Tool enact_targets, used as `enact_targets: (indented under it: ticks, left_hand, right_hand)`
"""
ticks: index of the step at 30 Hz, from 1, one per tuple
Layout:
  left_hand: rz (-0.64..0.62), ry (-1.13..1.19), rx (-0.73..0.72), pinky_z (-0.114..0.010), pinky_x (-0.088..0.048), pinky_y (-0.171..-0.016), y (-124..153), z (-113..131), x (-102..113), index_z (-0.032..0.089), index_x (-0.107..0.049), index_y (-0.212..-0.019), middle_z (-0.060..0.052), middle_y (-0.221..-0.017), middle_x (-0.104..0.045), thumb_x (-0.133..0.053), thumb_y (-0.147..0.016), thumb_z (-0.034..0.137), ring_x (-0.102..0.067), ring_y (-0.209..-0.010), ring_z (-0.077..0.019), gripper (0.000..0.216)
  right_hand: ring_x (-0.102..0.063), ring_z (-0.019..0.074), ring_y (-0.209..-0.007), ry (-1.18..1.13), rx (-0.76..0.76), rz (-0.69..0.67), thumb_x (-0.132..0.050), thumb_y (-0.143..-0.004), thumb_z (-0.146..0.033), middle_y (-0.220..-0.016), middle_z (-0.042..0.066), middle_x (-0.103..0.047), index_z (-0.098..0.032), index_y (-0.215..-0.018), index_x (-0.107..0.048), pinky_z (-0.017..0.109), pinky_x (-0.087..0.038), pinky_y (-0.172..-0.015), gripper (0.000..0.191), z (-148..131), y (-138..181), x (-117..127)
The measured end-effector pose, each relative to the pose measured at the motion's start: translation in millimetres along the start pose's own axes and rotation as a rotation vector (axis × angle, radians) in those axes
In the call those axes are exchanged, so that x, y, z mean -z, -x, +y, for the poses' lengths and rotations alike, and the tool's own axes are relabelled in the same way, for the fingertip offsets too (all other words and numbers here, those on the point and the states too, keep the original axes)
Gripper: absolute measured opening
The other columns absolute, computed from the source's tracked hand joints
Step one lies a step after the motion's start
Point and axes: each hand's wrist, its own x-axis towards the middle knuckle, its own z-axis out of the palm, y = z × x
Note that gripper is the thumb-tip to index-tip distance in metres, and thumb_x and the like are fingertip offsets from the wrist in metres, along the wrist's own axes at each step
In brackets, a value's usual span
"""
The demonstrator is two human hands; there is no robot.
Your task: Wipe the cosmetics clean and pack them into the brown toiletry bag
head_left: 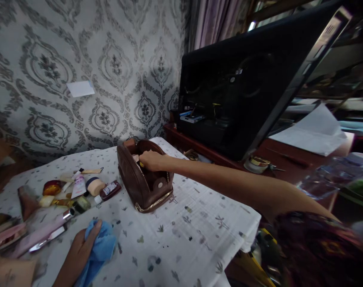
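Observation:
A brown zip pouch [133, 175] stands on the patterned white cloth, its top unzipped. My right hand [154, 160] reaches into its opening with fingers curled closed. A small yellow bit shows at the fingertips, but what it belongs to is hidden. Low in the view, my left hand [81, 249] is closed around a crumpled blue cloth [102, 245]. Just beyond that hand lie a dark red bottle [110, 190], a cream jar with a dark lid [95, 185], a white and pink tube [79, 184] and an amber jar [52, 187].
At the left are a long pink tube [42, 235], a pink case [8, 238] and other small items. A large black screen [229, 87] stands on a red-brown desk [292, 159] to the right, near white paper [313, 129]. A patterned wall rises behind.

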Motion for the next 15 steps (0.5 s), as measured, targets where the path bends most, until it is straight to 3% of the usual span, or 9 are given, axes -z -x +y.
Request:
enact_targets:
  ticks: [5, 11, 15]
  left_hand:
    - [0.064, 0.021, -0.016, -0.035, -0.054, -0.076, -0.6, -3.1, -2.1, 0.02, -0.06, -0.063, -0.005, -0.069, -0.07, -0.053, -0.066, 0.079, -0.067, -0.08, -0.0302, 0.059]
    - [0.103, 0.04, -0.047, -0.034, -0.054, -0.078, 3.6, 2.6, -4.0, 0.02, -0.061, -0.063, -0.004, -0.068, -0.069, -0.054, -0.066, 0.077, -0.066, -0.078, -0.0283, 0.057]
    - [0.056, 0.055, -0.08, -0.033, -0.054, -0.071, 5.6, 6.1, -3.8, 0.022, -0.056, -0.055, -0.004, -0.061, -0.066, -0.052, -0.066, 0.079, -0.064, -0.07, -0.027, 0.058]
  right_hand:
    - [-0.068, 0.0292, -0.107, -0.019, -0.044, -0.077, -0.052, -0.091, -0.011, -0.114, 0.021, -0.07, -0.006, -0.119, -0.063, 0.033, -0.055, -0.085, 0.03, -4.1, -17.5, -20.2]
    - [-0.065, 0.0312, -0.113, -0.041, -0.07, -0.064, -0.051, -0.092, -0.009, -0.12, 0.024, -0.066, -0.004, -0.129, -0.053, 0.039, -0.053, -0.092, 0.038, -3.5, -32.0, -29.9]
    - [-0.063, 0.0308, -0.116, -0.091, -0.108, -0.033, -0.048, -0.094, -0.01, -0.125, 0.026, -0.062, -0.005, -0.129, -0.054, 0.038, -0.053, -0.091, 0.036, -0.7, -34.9, -31.1]
